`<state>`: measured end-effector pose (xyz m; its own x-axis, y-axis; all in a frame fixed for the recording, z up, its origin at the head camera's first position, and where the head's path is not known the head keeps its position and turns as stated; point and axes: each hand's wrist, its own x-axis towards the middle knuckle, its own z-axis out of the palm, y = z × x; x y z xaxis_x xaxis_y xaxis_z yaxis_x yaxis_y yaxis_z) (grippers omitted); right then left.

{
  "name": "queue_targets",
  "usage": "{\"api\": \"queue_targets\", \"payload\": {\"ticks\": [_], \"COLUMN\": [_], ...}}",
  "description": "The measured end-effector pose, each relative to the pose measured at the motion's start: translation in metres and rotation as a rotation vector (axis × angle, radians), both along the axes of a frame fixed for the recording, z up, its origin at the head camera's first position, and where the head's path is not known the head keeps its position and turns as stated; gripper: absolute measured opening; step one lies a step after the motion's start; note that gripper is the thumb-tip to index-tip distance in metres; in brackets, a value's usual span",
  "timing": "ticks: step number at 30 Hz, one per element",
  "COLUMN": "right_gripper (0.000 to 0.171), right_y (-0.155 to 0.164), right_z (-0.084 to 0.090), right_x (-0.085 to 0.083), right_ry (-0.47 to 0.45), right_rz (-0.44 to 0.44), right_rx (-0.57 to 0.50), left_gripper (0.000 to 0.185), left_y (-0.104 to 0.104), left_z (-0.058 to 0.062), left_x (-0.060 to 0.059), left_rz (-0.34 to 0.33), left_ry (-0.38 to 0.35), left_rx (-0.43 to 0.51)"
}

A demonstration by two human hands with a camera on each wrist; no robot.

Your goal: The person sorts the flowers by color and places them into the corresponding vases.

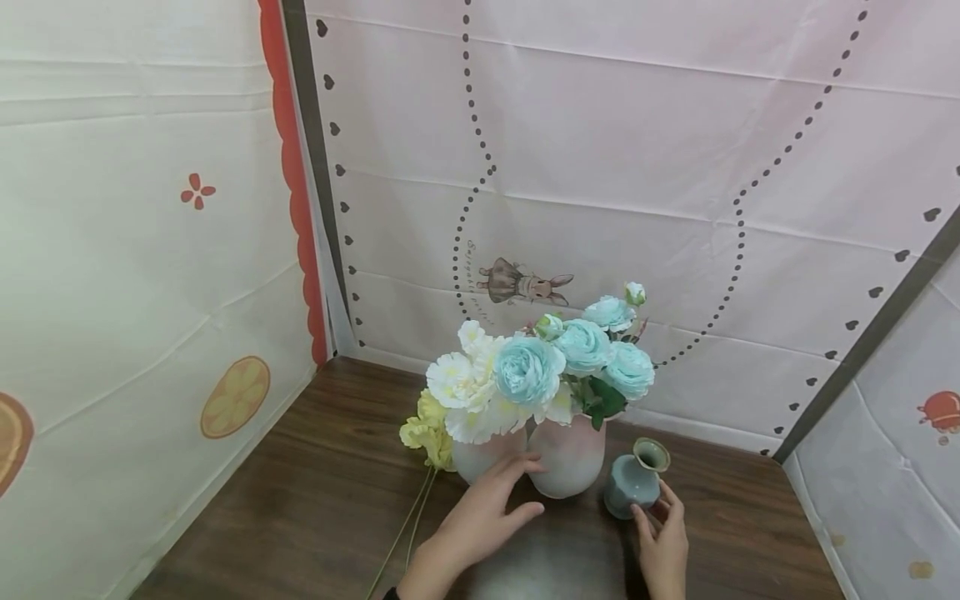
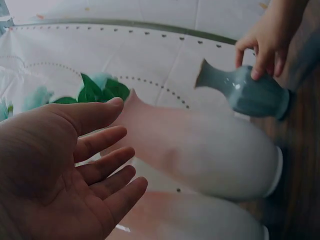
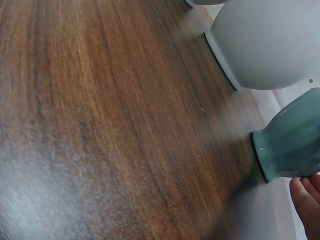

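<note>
Two pink-and-white vases stand side by side on the wooden table (image 1: 300, 500); the nearer one (image 1: 567, 462) (image 2: 200, 150) holds pale blue flowers (image 1: 581, 350), the one behind it (image 1: 480, 458) white flowers (image 1: 465, 383). My left hand (image 1: 517, 487) (image 2: 120, 145) reaches to them with straight fingers, its fingertips at the vases' fronts. A small grey-blue vase (image 1: 633, 483) (image 2: 250, 92) (image 3: 292, 142) stands empty to the right. My right hand (image 1: 652, 512) (image 2: 257, 60) holds it with thumb and fingertips (image 3: 307, 200).
A yellow flower (image 1: 426, 433) lies on the table left of the vases, its long stems (image 1: 408, 525) running toward me. Printed cloth walls (image 1: 600, 167) close in the table on the left, back and right.
</note>
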<state>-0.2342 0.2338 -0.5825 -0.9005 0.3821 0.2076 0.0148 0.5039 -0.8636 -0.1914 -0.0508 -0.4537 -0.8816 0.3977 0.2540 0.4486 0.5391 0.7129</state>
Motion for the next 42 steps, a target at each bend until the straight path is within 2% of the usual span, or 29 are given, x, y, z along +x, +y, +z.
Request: {"api": "queue_targets", "payload": {"ticks": [6,13,20,30,42], "right_gripper": [0.059,0.058,0.059,0.059,0.058], "right_y": [0.0,-0.001,-0.001,-0.001,0.0], "right_z": [-0.001,-0.002,-0.003,-0.003,-0.004], "right_x": [0.0,-0.001,-0.001,-0.001,-0.001], "right_ry": [0.023,0.041,0.037,0.061,0.076], "right_rz": [0.002,0.001,-0.006,0.005,0.002], "right_rx": [0.003,0.001,-0.002,0.024,0.024], "left_gripper": [0.036,0.031,0.03,0.029,0.029], "left_y": [-0.017,-0.04,-0.061,-0.086,-0.11], "left_z": [-0.014,-0.02,-0.024,-0.041,-0.06], "left_x": [0.0,0.002,0.005,0.004,0.008], "left_rz": [0.051,0.138,0.231,0.377,0.521], "left_ry": [-0.001,0.008,-0.094,-0.192,-0.252], "left_rx": [0.024,0.111,0.229,0.332,0.299]}}
